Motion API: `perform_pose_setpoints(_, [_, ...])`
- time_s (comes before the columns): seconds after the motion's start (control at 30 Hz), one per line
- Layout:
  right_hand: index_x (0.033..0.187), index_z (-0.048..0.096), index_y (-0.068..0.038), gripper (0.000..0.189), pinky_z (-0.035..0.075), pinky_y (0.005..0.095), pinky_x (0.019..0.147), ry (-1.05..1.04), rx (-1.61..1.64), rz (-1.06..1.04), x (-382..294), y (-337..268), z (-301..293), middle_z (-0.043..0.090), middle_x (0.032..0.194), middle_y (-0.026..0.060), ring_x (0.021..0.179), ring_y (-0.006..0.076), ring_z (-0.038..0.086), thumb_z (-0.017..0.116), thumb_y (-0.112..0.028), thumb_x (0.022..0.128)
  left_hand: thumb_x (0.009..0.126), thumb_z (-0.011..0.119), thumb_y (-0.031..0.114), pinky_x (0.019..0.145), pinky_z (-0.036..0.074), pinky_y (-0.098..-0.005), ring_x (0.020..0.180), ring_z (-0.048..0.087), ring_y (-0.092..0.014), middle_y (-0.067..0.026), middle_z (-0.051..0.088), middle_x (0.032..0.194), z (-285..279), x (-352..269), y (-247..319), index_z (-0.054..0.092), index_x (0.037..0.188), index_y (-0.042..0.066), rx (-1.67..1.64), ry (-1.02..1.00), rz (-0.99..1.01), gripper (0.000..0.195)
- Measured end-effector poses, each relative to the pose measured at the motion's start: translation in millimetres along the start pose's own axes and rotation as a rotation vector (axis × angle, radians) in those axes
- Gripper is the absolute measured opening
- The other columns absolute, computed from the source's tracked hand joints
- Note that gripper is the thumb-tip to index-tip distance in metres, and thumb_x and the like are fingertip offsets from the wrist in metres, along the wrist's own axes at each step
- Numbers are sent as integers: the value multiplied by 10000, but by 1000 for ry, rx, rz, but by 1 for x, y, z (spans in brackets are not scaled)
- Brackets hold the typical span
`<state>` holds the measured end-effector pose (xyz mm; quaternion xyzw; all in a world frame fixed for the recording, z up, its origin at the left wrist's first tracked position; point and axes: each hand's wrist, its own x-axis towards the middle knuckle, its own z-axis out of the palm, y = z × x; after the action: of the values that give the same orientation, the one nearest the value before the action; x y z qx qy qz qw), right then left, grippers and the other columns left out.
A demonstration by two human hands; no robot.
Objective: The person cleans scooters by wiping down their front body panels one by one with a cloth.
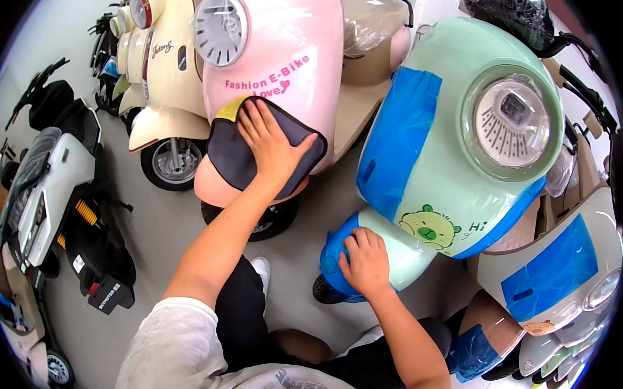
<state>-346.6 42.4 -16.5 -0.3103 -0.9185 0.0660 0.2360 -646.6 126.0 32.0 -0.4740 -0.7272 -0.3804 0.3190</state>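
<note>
My left hand [267,144] lies flat with fingers spread, pressing a dark grey cloth [226,154] with a black border and a yellow corner. The cloth covers the lower front of a pink electric scooter [283,34], just under its pink lettering. On the front fender of a mint-green scooter [451,58] rests my right hand [367,262], fingers slightly curled, with nothing visible in it. Blue protective film [339,240] covers part of that fender beside the fingers. More blue film [408,133] runs down the green front panel, near a printed bear face [429,230].
Cream scooters [174,86] stand in a row behind the pink one. To the left are a white-and-black scooter [60,174] and a black rear fender [100,261]. At right, a pale scooter [559,256] with blue film stands close. Grey floor [152,253] shows between the scooters.
</note>
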Motion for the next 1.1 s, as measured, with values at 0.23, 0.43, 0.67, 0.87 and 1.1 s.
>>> perform_pose_setpoints(0.23, [993,639,-52,247,457,458,1013,49,13,-22,0,-1,-2,609,1195,157,1168,355,581,763,-146,801,692,883,624,1161,256,-680,1420,281,-601,-387,222,1613,22,-37,-21,143,1600,-114,-18,11,146,1384])
perform_pose_setpoints(0.43, [1000,642,-47,251,458,464,1018,57,22,-39,1,-3,-1,608,1198,166,1170,362,584,760,-138,799,696,871,645,1137,315,-669,1357,365,-608,-390,302,1563,39,-66,-66,173,1590,-111,3,-66,255,1363])
perform_pose_setpoints(0.67, [1000,647,-52,246,460,462,998,56,-1,-15,3,-4,0,611,1194,156,1168,358,586,754,-146,799,751,785,720,1073,433,-602,1328,538,-340,-192,489,1514,42,-81,-124,381,1577,8,325,158,553,1163])
perform_pose_setpoints(0.87, [986,651,-57,234,459,467,996,57,-27,3,5,-6,3,614,1189,151,1170,356,586,753,-147,795,750,770,746,1040,457,-604,1312,544,-352,-198,488,1503,46,-83,-143,386,1563,13,304,108,597,1160])
perform_pose_setpoints(1.1, [980,653,-60,228,459,472,999,53,-63,8,5,-5,6,616,1189,148,1176,357,585,751,-152,795,779,739,757,943,519,-613,1077,600,-428,-161,492,1494,59,-85,-140,458,1562,72,223,182,549,1078])
